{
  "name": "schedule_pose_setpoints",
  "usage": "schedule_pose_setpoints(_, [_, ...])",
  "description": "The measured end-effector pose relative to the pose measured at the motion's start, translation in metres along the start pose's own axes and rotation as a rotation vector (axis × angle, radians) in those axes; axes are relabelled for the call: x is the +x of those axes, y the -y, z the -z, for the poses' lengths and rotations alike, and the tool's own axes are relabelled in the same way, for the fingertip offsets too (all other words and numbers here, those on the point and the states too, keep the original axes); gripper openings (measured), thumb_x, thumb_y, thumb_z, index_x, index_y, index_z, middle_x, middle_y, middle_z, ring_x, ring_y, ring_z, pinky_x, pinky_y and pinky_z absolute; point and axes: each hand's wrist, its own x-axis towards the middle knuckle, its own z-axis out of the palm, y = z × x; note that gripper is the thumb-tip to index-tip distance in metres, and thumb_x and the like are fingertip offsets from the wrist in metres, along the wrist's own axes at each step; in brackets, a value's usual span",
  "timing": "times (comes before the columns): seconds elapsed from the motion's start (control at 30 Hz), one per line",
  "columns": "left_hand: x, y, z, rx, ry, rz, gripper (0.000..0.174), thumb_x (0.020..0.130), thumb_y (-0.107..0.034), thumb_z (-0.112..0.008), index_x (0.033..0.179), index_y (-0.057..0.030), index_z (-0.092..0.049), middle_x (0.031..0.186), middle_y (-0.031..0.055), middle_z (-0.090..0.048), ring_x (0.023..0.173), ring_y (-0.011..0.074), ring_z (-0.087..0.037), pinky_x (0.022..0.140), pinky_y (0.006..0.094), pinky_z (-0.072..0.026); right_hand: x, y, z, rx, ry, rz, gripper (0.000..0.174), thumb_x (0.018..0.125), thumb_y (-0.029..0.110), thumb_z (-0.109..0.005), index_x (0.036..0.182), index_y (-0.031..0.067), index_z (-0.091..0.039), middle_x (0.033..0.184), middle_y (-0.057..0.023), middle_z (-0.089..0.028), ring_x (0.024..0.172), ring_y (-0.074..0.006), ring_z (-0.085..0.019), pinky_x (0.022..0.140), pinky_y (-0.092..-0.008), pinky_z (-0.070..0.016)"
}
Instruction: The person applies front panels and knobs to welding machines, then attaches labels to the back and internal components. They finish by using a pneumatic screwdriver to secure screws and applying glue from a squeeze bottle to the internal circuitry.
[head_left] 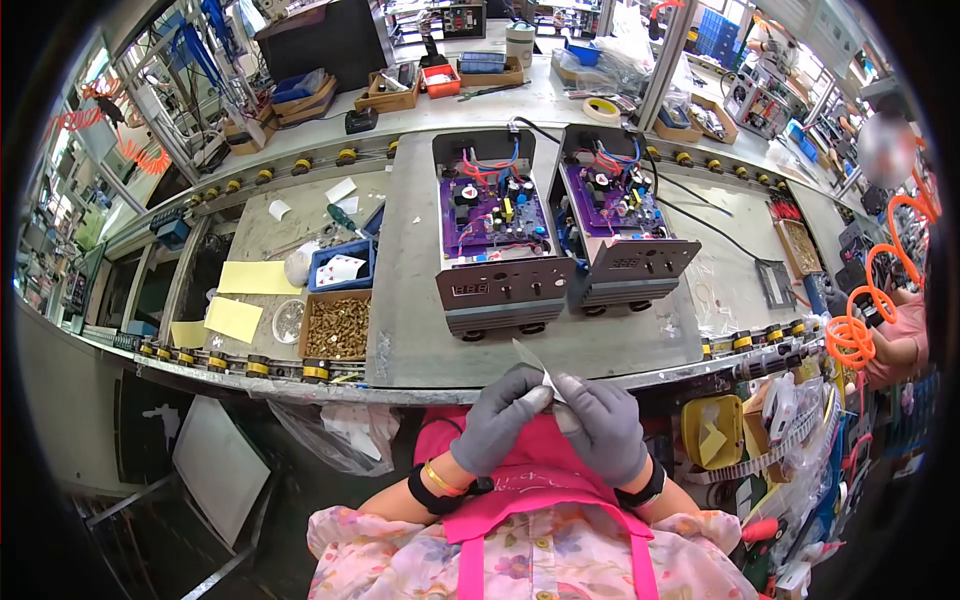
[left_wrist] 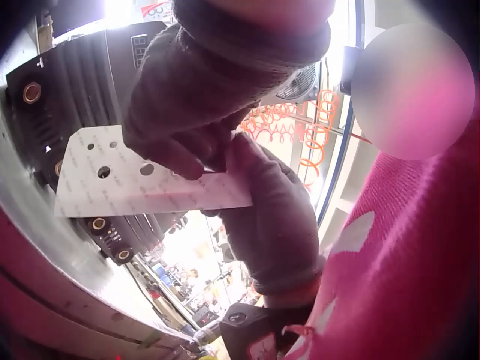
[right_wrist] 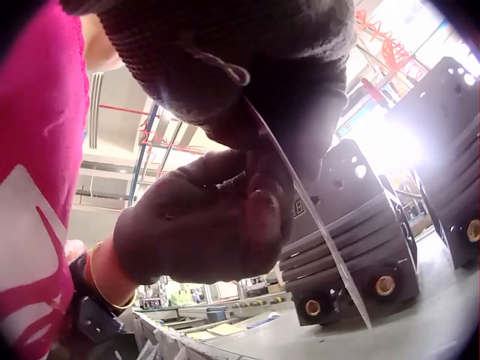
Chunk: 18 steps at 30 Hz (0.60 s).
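Observation:
A thin whitish sheet with holes and faint printing [left_wrist: 112, 176] is pinched by both gloved hands; in the head view the sheet [head_left: 532, 358] shows as a narrow strip above the fingertips. The left hand [head_left: 500, 420] [left_wrist: 202, 97] [right_wrist: 202, 217] grips it with thumb and fingers. Close beside, the right hand [head_left: 605, 425] [left_wrist: 274, 225] [right_wrist: 285, 82] pinches its end. Edge-on in the right wrist view, the sheet [right_wrist: 322, 225] slants down. Beyond the hands stand two black-cased units with purple circuit boards, the left unit [head_left: 505, 285] and the right unit [head_left: 640, 265].
A wooden box of brass-coloured parts [head_left: 337, 327], a blue tray [head_left: 342, 267] and yellow papers [head_left: 234, 318] lie on the left. Rollers line the bench edges. A black cable [head_left: 700, 222] runs right of the units. Orange coiled hose [head_left: 850, 340] hangs at the right.

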Motion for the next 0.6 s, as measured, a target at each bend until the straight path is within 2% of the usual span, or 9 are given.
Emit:
schedule_pose_setpoints(0.13, [-0.006,-0.006,-0.004,0.036,-0.058,0.006,0.020,0.092,-0.016,-0.053,0.098,-0.0004,-0.063,0.091,0.0025,-0.054,0.082,0.0076,-0.049,0.073,0.0230,-0.0395,-0.005,-0.004,-0.013,0.454,-0.100,-0.216,0.019,0.088,0.011,-0.061,0.103,-0.0009,-0.064,0.092,-0.0146,-0.067,0.077,-0.0238,-0.066,0.066,-0.0303,-0.0516])
schedule_pose_setpoints(0.23, [-0.012,-0.017,-0.001,0.260,-0.160,-0.174,0.019,0.089,-0.015,-0.055,0.089,0.0006,-0.064,0.093,0.0048,-0.055,0.086,0.0109,-0.051,0.078,0.0250,-0.0403,-0.012,-0.013,-0.016,0.963,-0.077,-0.721,0.018,0.092,0.009,-0.054,0.103,-0.0021,-0.062,0.094,-0.0140,-0.068,0.080,-0.0208,-0.066,0.070,-0.0299,-0.0520])
schedule_pose_setpoints(0.33, [-0.018,-0.021,0.014,-0.128,-0.223,-0.261,0.018,0.086,-0.014,-0.056,0.087,0.0012,-0.065,0.098,0.0082,-0.055,0.094,0.0159,-0.052,0.084,0.0286,-0.0403,-0.010,-0.038,-0.015,1.284,-0.367,-0.722,0.020,0.094,0.009,-0.049,0.106,-0.0023,-0.061,0.093,-0.0138,-0.068,0.084,-0.0199,-0.065,0.074,-0.0305,-0.0518])
schedule_pose_setpoints(0.37, [-0.022,-0.024,0.020,-0.209,-0.221,-0.231,0.017,0.084,-0.012,-0.058,0.090,0.0017,-0.066,0.104,0.0115,-0.056,0.101,0.0207,-0.052,0.089,0.0323,-0.0395,-0.011,-0.037,-0.012,1.138,-0.334,-0.683,0.021,0.090,0.008,-0.057,0.108,-0.0016,-0.060,0.098,-0.0137,-0.067,0.089,-0.0200,-0.065,0.079,-0.0321,-0.0514])
schedule_pose_setpoints(0.47, [-0.025,-0.034,0.020,0.263,-0.164,-0.196,0.016,0.083,-0.010,-0.059,0.091,0.0019,-0.066,0.107,0.0129,-0.056,0.102,0.0214,-0.052,0.088,0.0326,-0.0406,0.007,-0.002,0.001,0.648,-0.040,-0.203,0.026,0.083,0.009,-0.066,0.108,0.0004,-0.060,0.105,-0.0141,-0.065,0.092,-0.0228,-0.065,0.084,-0.0341,-0.0511])
schedule_pose_setpoints(0.5, [-0.024,-0.037,0.013,0.246,-0.127,-0.182,0.015,0.083,-0.009,-0.060,0.091,0.0024,-0.065,0.109,0.0139,-0.056,0.100,0.0218,-0.053,0.086,0.0327,-0.0417,0.014,0.003,0.005,0.566,0.118,-0.102,0.034,0.077,0.010,-0.073,0.108,0.0024,-0.061,0.110,-0.0151,-0.063,0.094,-0.0268,-0.065,0.085,-0.0346,-0.0511])
schedule_pose_setpoints(0.53, [-0.022,-0.030,0.014,0.326,-0.107,-0.241,0.015,0.084,-0.010,-0.060,0.090,0.0023,-0.065,0.109,0.0133,-0.056,0.097,0.0202,-0.054,0.084,0.0315,-0.0423,0.010,0.005,-0.003,0.473,0.051,-0.047,0.032,0.077,0.009,-0.073,0.106,0.0032,-0.062,0.107,-0.0163,-0.063,0.091,-0.0298,-0.065,0.079,-0.0346,-0.0526])
schedule_pose_setpoints(0.6, [-0.024,-0.031,0.014,0.246,-0.142,-0.126,0.015,0.084,-0.011,-0.060,0.088,0.0024,-0.065,0.110,0.0125,-0.055,0.097,0.0190,-0.054,0.084,0.0314,-0.0425,0.006,0.002,-0.007,0.520,0.001,-0.089,0.026,0.077,0.009,-0.072,0.101,0.0029,-0.063,0.102,-0.0154,-0.064,0.087,-0.0305,-0.066,0.075,-0.0344,-0.0537])
